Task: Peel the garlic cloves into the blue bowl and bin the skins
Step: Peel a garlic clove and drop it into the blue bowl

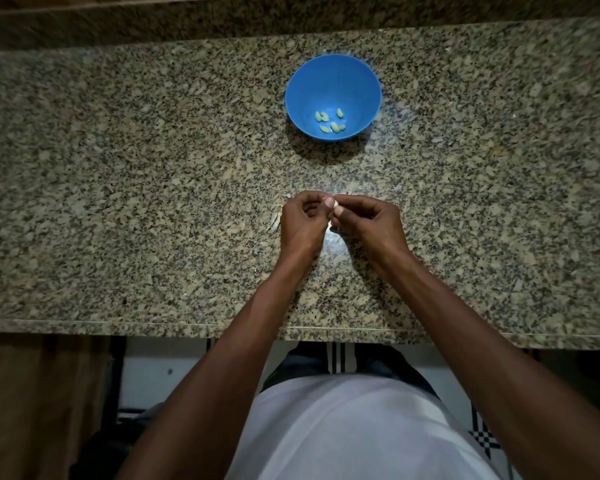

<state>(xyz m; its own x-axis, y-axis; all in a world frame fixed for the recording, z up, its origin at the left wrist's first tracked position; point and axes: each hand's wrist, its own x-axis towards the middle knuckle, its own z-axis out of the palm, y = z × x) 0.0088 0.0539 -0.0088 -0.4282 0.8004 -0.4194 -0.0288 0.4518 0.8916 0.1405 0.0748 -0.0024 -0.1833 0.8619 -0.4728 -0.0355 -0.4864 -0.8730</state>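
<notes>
A blue bowl (pixel 333 77) stands on the granite counter, with several pale peeled garlic cloves (pixel 329 121) on its bottom. Nearer to me, my left hand (pixel 300 223) and my right hand (pixel 368 220) meet fingertip to fingertip over the counter. Both pinch a small garlic clove (pixel 329 201) between thumbs and fingers; only a pale bit of it shows. A thin strip of skin (pixel 329 226) hangs below the fingers. Papery garlic skins (pixel 274 221) lie on the counter just left of my left hand.
The speckled granite counter (pixel 136 202) stretches wide to both sides, its front edge (pixel 118 323) close to my body. A raised granite ledge (pixel 187 26) runs behind the bowl. No bin is in view.
</notes>
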